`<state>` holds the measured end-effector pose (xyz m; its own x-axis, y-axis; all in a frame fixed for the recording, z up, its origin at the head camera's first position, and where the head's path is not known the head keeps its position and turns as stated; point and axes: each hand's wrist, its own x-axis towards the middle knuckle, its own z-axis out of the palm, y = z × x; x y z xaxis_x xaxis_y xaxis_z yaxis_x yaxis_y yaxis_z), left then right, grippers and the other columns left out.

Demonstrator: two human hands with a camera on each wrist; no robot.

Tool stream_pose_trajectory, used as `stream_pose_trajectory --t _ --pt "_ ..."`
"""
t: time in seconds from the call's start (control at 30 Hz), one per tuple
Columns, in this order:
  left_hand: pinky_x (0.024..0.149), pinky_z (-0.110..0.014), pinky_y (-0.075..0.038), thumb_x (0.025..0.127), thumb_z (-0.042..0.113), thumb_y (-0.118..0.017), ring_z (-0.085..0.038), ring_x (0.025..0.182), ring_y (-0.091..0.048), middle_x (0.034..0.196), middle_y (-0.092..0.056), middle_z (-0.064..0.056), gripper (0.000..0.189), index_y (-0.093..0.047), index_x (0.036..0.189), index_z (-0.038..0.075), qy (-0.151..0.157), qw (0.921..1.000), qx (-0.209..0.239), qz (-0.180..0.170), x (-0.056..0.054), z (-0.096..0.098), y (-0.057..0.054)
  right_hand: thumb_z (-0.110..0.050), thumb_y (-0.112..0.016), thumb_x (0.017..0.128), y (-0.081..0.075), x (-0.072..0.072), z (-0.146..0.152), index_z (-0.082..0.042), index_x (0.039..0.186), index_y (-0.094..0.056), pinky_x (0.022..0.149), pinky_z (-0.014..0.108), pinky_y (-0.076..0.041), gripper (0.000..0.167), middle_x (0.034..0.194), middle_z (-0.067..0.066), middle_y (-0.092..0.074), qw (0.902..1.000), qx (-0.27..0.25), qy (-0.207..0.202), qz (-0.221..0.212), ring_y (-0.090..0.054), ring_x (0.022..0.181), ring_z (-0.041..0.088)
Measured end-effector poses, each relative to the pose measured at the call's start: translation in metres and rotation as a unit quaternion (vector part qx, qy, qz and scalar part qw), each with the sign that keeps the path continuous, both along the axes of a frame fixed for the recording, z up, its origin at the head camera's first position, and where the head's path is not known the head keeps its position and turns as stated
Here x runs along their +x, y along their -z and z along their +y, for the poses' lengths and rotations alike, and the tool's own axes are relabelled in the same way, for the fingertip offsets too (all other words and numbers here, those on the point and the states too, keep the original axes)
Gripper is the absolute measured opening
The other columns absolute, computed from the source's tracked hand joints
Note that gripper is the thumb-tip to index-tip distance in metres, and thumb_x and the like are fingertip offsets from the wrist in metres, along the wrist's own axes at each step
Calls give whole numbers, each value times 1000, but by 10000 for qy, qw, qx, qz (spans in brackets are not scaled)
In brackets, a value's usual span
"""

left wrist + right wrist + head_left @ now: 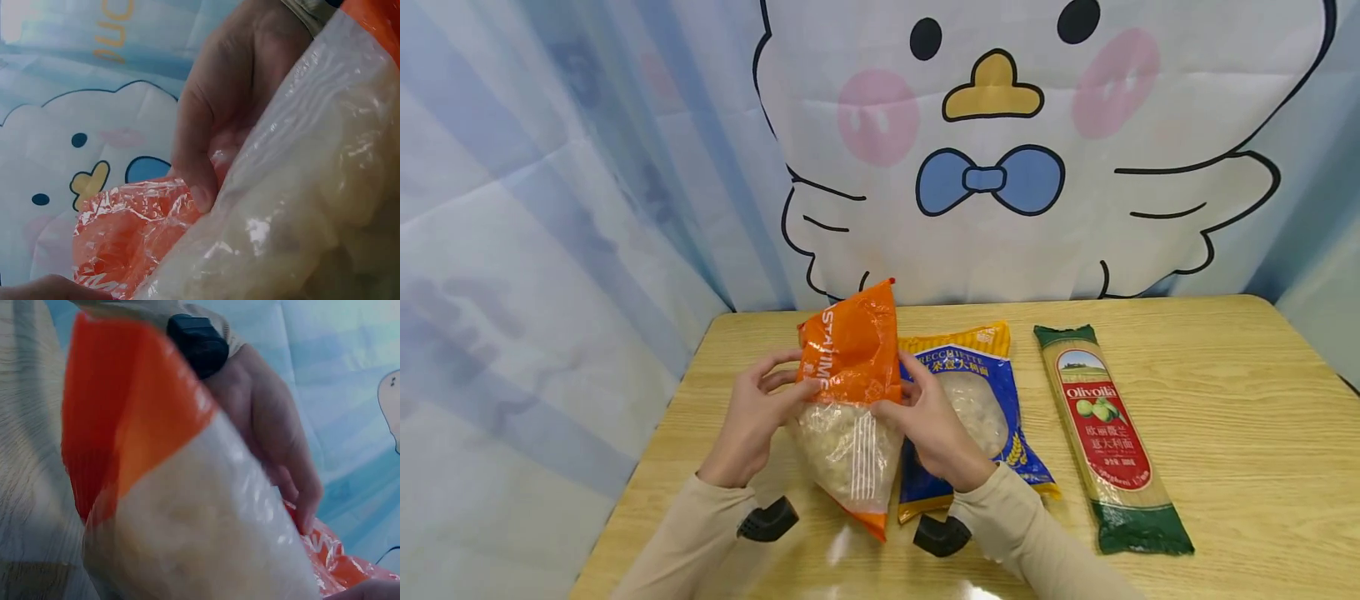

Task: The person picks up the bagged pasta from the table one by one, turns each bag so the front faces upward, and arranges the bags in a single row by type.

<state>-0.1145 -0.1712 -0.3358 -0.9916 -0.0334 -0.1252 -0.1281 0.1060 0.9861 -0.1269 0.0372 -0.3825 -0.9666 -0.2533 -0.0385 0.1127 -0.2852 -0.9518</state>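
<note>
Both hands grip an orange and clear plastic bag of pasta (850, 450), one at each side; pale pieces show through its clear lower part. My left hand (758, 417) has its thumb on the front of the orange part at the left edge. On the opposite edge, my right hand (936, 425) pinches the bag with the thumb in front. The left wrist view shows the right hand (219, 106) beyond the bag; in the right wrist view the left hand (269, 419) appears behind it. Fingers behind the bag are mostly hidden.
A blue and yellow pasta bag (973, 400) lies on the wooden table (1247, 417), partly behind the right hand. Farther right lies a long spaghetti pack (1105, 433) with green ends. A cartoon-printed curtain (992, 250) hangs behind the table.
</note>
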Motion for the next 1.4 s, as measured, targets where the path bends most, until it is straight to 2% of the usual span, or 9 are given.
stream_pose_trajectory --t 0.3,0.57,0.67,0.8,0.9,0.97,1.07,1.27,1.4 --pt "84 -33 -55 95 23 -69 -16 106 -64 128 -59 -10 50 -51 140 13 434 9990 69 -103 -1 -18 18 17 -59 86 -7 3 6 -20 155 -32 82 32 -56 82 135 25 -54 9986 -176 -398 291 -64 108 24" --pt "104 -37 -48 106 39 -45 -18 129 -52 153 -40 -15 58 -29 155 11 1474 9857 768 -290 -22 -43 36 14 -58 88 -12 4 14 -19 158 -25 87 31 -55 83 139 26 -51 9929 -355 -851 749 -63 112 24" --pt "107 -37 -46 109 40 -34 -18 132 -50 155 -38 -13 57 -21 157 13 2063 9675 1353 -563 -32 -48 44 13 -57 89 -12 4 17 -20 158 -24 87 31 -55 84 139 26 -50 9918 -471 -979 673 -63 111 23" --pt "105 -37 -48 110 28 -23 -16 126 -55 142 -53 -3 43 -38 149 20 2786 9290 2316 -754 -40 -53 54 14 -56 88 -13 5 20 -19 158 -24 89 31 -56 83 138 26 -50 9886 -728 -1196 544 -63 113 23" --pt "101 -36 -51 109 19 -21 -16 122 -58 132 -60 1 44 -52 140 20 3094 9031 2919 -592 -43 -54 58 14 -57 89 -12 4 22 -18 157 -25 89 32 -56 82 136 25 -52 9863 -836 -1334 486 -63 112 23" --pt "100 -35 -52 109 14 -22 -16 120 -59 130 -62 0 44 -54 139 18 3077 8943 3210 -505 -44 -52 61 13 -57 90 -10 3 23 -18 157 -26 88 33 -57 80 133 23 -54 9868 -830 -1333 407 -64 110 23" --pt "96 -34 -54 110 13 -29 -16 116 -62 128 -63 -1 39 -47 144 16 2730 9042 3250 -478 -45 -48 60 12 -56 91 -7 1 25 -18 157 -26 88 36 -58 78 129 20 -55 9893 -801 -1202 218 -65 108 23" --pt "85 -34 -58 107 16 -43 -15 105 -66 125 -62 2 43 -35 150 18 1650 9541 2488 -250 -38 -44 43 7 -55 93 -2 -5 29 -23 157 -25 89 41 -58 76 137 25 -50 9931 -694 -933 -131 -64 111 27" --pt "82 -33 -59 105 14 -49 -15 102 -67 125 -61 1 44 -37 147 18 1242 9646 2319 -170 -28 -43 24 3 -58 95 4 -6 32 -26 156 -25 90 37 -57 75 144 21 -45 9952 -532 -760 -318 -61 115 25"
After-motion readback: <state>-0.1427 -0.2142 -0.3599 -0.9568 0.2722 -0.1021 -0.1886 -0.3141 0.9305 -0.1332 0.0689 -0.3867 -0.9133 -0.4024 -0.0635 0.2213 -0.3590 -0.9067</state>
